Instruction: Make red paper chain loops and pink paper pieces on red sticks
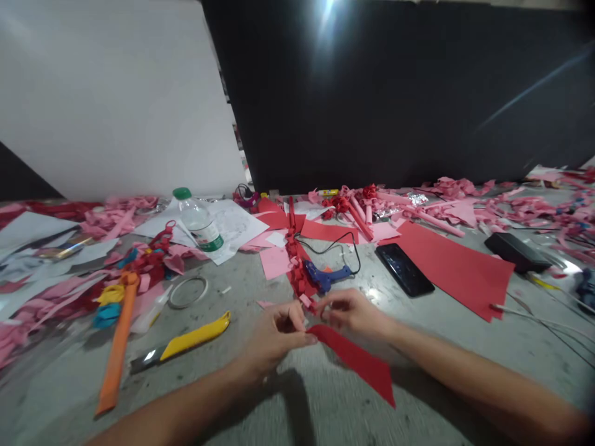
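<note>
My left hand (276,334) pinches the upper end of a red paper strip (357,359) between thumb and fingers. The strip slants down to the right, and its loose end is cut at an angle. My right hand (356,314) is just across from the left, its fingers curled together above the strip's held end. What those fingertips hold, if anything, is not clear. Right beyond both hands lies a row of folded red paper pieces (297,269). A blue glue gun (328,274) with a black cord rests beside that row.
A yellow utility knife (195,337), an orange paper strip (118,347) and a ring (188,292) lie to the left. A green-capped bottle (199,223) stands on white paper. At right are a phone (404,269), red sheets (455,266) and a black case (515,253).
</note>
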The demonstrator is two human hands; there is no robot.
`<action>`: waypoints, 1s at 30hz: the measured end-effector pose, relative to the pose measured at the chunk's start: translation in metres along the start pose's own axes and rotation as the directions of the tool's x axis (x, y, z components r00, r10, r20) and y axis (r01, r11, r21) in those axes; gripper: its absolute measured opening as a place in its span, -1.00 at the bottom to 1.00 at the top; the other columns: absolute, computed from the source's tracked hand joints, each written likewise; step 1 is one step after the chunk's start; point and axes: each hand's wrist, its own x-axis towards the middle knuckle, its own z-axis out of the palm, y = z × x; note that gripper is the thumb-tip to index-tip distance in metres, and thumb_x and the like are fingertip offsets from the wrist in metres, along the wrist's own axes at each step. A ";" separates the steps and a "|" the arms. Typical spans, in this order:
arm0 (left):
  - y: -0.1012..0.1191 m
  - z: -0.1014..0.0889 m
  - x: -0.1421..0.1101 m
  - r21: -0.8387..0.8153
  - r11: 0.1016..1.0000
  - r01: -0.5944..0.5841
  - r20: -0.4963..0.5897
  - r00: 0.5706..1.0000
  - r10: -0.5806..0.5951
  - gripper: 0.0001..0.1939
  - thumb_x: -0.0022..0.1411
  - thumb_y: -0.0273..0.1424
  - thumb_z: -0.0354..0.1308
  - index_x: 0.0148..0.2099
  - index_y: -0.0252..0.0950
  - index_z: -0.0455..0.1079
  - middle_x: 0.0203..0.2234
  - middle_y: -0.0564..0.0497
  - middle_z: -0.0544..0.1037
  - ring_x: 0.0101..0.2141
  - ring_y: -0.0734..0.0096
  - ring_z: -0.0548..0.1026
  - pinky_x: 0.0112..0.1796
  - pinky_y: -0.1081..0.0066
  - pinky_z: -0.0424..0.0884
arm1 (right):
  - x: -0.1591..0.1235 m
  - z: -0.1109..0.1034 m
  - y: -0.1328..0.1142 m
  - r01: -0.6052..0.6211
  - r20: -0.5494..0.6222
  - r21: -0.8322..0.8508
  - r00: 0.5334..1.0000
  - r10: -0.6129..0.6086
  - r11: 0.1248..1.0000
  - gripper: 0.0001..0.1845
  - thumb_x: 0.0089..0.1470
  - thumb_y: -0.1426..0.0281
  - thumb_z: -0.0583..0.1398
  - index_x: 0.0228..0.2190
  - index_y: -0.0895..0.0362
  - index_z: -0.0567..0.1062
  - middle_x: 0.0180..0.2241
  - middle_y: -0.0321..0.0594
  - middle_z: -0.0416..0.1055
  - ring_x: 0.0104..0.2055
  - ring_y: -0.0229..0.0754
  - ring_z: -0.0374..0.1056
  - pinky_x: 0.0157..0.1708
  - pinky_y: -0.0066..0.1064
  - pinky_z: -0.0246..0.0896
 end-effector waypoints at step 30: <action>0.036 -0.009 0.039 0.755 0.649 -0.097 0.305 0.928 -0.216 -0.87 0.11 -0.40 0.43 -0.25 -0.29 0.72 -0.44 0.06 0.59 -0.43 0.44 0.41 -0.32 0.42 0.14 | -0.002 -0.001 -0.012 0.156 0.247 -0.253 0.965 -0.092 0.955 -0.73 0.31 0.33 0.23 -0.28 0.23 0.69 -0.41 -0.32 0.57 -0.39 -0.34 0.34 -0.34 -0.48 0.20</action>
